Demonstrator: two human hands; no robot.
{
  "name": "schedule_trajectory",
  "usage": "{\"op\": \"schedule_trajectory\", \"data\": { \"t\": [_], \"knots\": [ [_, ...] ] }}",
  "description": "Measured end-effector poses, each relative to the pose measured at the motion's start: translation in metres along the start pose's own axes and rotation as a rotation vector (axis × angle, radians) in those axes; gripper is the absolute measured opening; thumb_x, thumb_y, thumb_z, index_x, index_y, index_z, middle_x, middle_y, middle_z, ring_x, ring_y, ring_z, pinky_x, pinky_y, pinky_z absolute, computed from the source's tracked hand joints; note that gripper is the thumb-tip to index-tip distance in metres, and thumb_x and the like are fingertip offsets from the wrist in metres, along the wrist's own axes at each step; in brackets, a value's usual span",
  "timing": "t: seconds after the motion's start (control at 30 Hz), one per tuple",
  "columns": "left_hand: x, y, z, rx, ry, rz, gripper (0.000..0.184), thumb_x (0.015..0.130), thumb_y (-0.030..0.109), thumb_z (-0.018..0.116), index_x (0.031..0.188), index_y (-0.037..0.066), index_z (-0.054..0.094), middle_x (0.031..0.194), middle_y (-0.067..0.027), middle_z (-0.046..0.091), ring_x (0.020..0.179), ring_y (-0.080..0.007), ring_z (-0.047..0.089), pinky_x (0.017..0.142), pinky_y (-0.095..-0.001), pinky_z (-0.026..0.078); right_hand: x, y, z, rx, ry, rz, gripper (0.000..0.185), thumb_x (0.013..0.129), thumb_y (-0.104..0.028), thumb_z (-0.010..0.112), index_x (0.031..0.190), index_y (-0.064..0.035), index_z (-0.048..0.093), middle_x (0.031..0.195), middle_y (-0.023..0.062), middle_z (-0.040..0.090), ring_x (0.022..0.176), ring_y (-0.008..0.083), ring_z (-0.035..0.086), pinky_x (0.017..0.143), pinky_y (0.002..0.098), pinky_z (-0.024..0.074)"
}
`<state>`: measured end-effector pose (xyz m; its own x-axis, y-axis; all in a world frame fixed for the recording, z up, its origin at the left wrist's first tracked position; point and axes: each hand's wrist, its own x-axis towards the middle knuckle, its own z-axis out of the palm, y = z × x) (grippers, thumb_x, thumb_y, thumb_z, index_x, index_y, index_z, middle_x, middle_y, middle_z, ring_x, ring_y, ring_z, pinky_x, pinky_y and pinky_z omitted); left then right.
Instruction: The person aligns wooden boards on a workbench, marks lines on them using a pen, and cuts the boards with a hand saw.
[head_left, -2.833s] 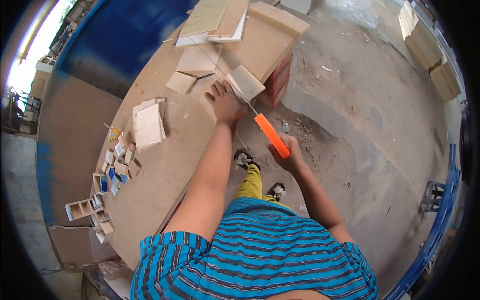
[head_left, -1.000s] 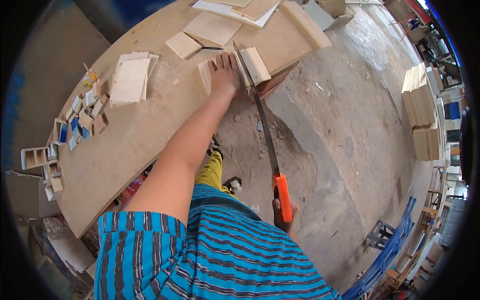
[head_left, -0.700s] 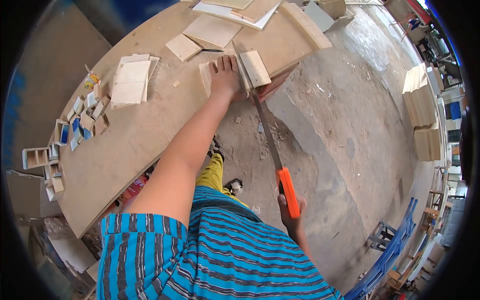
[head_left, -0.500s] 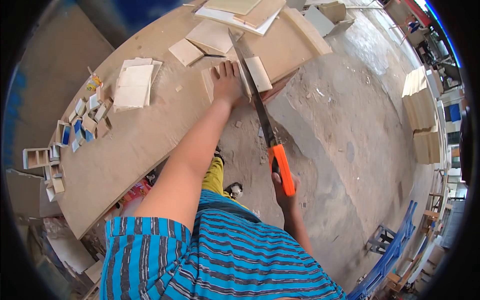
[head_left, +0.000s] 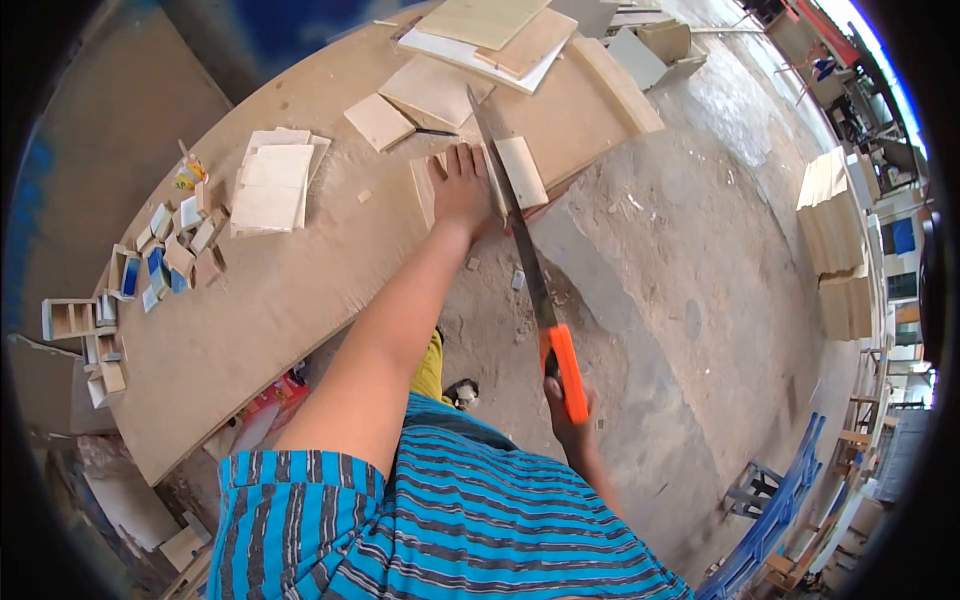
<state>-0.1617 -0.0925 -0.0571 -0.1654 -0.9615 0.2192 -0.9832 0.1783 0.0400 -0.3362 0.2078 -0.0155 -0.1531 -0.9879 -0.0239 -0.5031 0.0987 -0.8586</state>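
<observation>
My left hand (head_left: 463, 192) lies with its fingers spread a little on a pale wooden board (head_left: 424, 190) at the table's edge, pressing down on it. Wrapped round the orange handle (head_left: 566, 372) of a handsaw is my right hand (head_left: 572, 412), low over the floor. The saw's dark blade (head_left: 527, 243) points up and away, its tip past the board, and crosses the wood just right of my left fingers. On the blade's right side is a small wooden block (head_left: 521, 172).
The table (head_left: 270, 310) carries thin stacked panels (head_left: 272, 188), a square piece (head_left: 379, 122), larger sheets (head_left: 483, 45) at the far end and several small wood boxes (head_left: 165, 250) at left. Stacked boards (head_left: 835, 225) and blue plastic furniture (head_left: 775, 510) stand on the right.
The saw has moved back and forth along the wood, its handle now further from the board than 2.8 seconds ago. My left hand stays on the board. The view has shifted.
</observation>
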Motion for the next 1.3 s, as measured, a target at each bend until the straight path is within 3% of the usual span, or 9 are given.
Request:
{"op": "schedule_trajectory", "data": {
  "t": [0.03, 0.13, 0.23, 0.53, 0.63, 0.8, 1.03, 1.13, 1.3],
  "knots": [
    [0.003, -0.001, 0.022, 0.023, 0.089, 0.003, 0.092, 0.073, 0.039, 0.071, 0.144, -0.004, 0.03, 0.143, -0.0221, 0.038, 0.137, -0.036, 0.031, 0.111, -0.0606, 0.019, 0.001, 0.001, -0.002, 0.034, 0.005, 0.018, 0.029, 0.089, -0.021, 0.066, 0.077, 0.0006, 0.052, 0.063, 0.0117, 0.043, 0.057, 0.0189, 0.043, 0.054, 0.0337, 0.0385],
    [0.013, -0.009, 0.071, 0.277, 0.483, 0.026, 0.112, 0.057, 0.044, 0.08, 0.144, -0.004, 0.028, 0.146, -0.0223, 0.034, 0.139, -0.0355, 0.029, 0.112, -0.0609, 0.018, 0.01, -0.001, 0.001, 0.127, 0.016, 0.086, 0.028, 0.089, -0.02, 0.065, 0.077, 0.0007, 0.052, 0.063, 0.0094, 0.043, 0.057, 0.0161, 0.043, 0.054, 0.0326, 0.0385],
    [-0.002, 0.001, -0.028, -0.086, -0.136, -0.016, 0.108, 0.06, 0.04, 0.079, 0.145, -0.003, 0.028, 0.148, -0.0219, 0.033, 0.141, -0.0351, 0.027, 0.112, -0.0611, 0.017, 0.058, -0.007, 0.018, 0.078, 0.027, -0.005, 0.024, 0.09, -0.02, 0.064, 0.081, 0.0004, 0.055, 0.064, 0.0083, 0.044, 0.058, 0.0138, 0.043, 0.054, 0.0311, 0.0388],
    [0.004, 0.0, 0.02, 0.002, 0.048, 0.017, 0.112, 0.058, 0.046, 0.08, 0.144, -0.004, 0.028, 0.146, -0.0221, 0.035, 0.14, -0.035, 0.027, 0.111, -0.0618, 0.019, 0.014, 0.01, 0.011, -0.015, 0.031, -0.026, 0.023, 0.087, -0.018, 0.066, 0.08, 0.0017, 0.056, 0.063, 0.0145, 0.048, 0.055, 0.0238, 0.047, 0.054, 0.0361, 0.0394],
    [-0.003, 0.004, -0.039, -0.058, -0.16, 0.021, 0.108, 0.06, 0.044, 0.077, 0.144, -0.004, 0.029, 0.147, -0.0223, 0.034, 0.14, -0.035, 0.027, 0.111, -0.0619, 0.019, 0.045, 0.002, 0.02, 0.017, 0.021, -0.044, 0.024, 0.087, -0.019, 0.066, 0.08, 0.0011, 0.056, 0.062, 0.0144, 0.046, 0.054, 0.0258, 0.045, 0.054, 0.0364, 0.0396],
    [0.001, 0.004, -0.035, -0.071, -0.139, -0.029, 0.114, 0.055, 0.044, 0.081, 0.144, -0.004, 0.027, 0.146, -0.0225, 0.034, 0.14, -0.0356, 0.027, 0.111, -0.0623, 0.021, 0.097, -0.017, 0.036, 0.039, 0.054, -0.144, 0.026, 0.087, -0.021, 0.066, 0.078, 0.0007, 0.054, 0.063, 0.014, 0.046, 0.054, 0.0287, 0.045, 0.054, 0.036, 0.0398],
    [0.006, 0.007, -0.037, -0.086, -0.239, -0.021, 0.117, 0.058, 0.044, 0.084, 0.146, -0.005, 0.025, 0.15, -0.0238, 0.03, 0.142, -0.0382, 0.023, 0.114, -0.0623, 0.015, 0.03, 0.013, 0.009, 0.011, 0.034, -0.05, 0.025, 0.085, -0.02, 0.068, 0.078, 0.0001, 0.054, 0.064, 0.0138, 0.048, 0.056, 0.0285, 0.048, 0.055, 0.0367, 0.0415],
    [0.004, 0.004, -0.005, -0.055, -0.054, -0.002, 0.12, 0.053, 0.045, 0.082, 0.145, -0.004, 0.025, 0.148, -0.0239, 0.031, 0.141, -0.0383, 0.024, 0.112, -0.0621, 0.019, 0.05, 0.01, 0.017, 0.03, 0.037, -0.11, 0.024, 0.085, -0.016, 0.068, 0.076, 0.0005, 0.054, 0.064, 0.0137, 0.048, 0.057, 0.0305, 0.048, 0.056, 0.0373, 0.0421],
    [0.007, 0.007, -0.032, -0.037, -0.246, -0.034, 0.125, 0.054, 0.052, 0.081, 0.149, -0.003, 0.02, 0.152, -0.0241, 0.027, 0.143, -0.0387, 0.02, 0.113, -0.0615, 0.016, 0.083, 0.009, 0.037, 0.051, 0.083, -0.203, 0.024, 0.084, -0.013, 0.068, 0.074, 0.0015, 0.052, 0.066, 0.0145, 0.049, 0.061, 0.032, 0.051, 0.058, 0.0374, 0.0429]
  ]
}}
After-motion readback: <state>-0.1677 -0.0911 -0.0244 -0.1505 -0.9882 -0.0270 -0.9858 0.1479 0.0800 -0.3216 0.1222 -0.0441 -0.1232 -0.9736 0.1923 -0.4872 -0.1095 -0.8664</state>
